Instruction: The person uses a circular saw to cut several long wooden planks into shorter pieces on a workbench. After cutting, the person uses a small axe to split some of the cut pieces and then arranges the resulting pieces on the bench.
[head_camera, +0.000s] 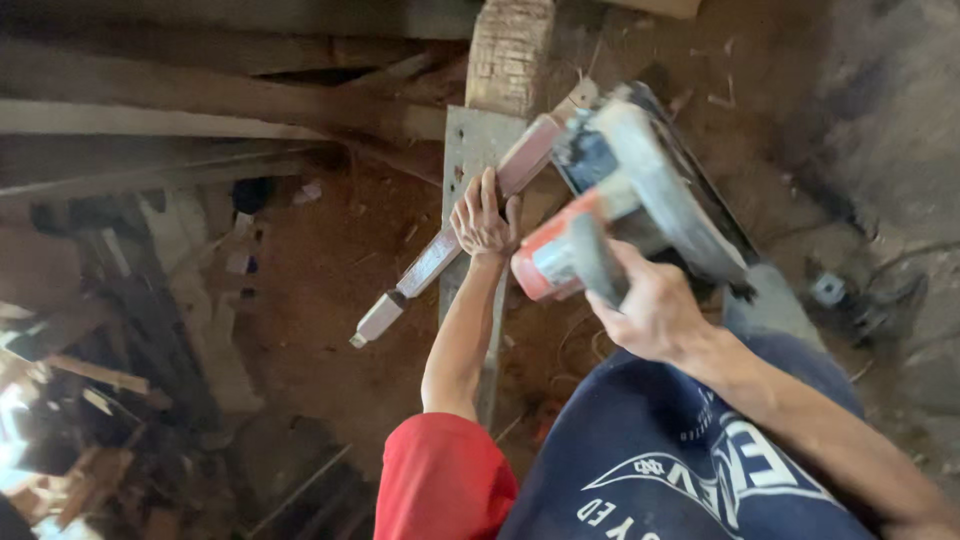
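**A:** Status on the hands?

**B:** From my feed: right hand (650, 310) is wrapped tight around the handle of a circular saw (630, 200), orange-red body, grey blade guard. Saw is held up over the far end of the workpiece, tilted. Can't tell if the blade touches wood; motion blur there.

**A:** Left?

**B:** Left hand (485, 222) is pressed flat on a long squared wooden piece (440, 255), fingers spread over it, pinning it down rather than clenching. Reddish finish mid-length, pale stepped end pointing toward lower left.

**A:** Where does that piece sit?

**B:** It lies diagonally across a narrow grey plank (470, 150), which runs away from me toward a rough timber block (510, 50) at the top. The pale end overhangs the plank and hangs above the dirt floor (330, 270). Far end runs up under the saw.

**A:** Surroundings?

**B:** Stacked boards (180, 120) upper left, scrap offcuts (90, 380) lower left, reddish sawdust on the ground. I also see red shorts (440, 480) and a navy shirt (660, 460) at the bottom of the view. Small dark object with cable (850, 295) on the right; too blurred to identify.
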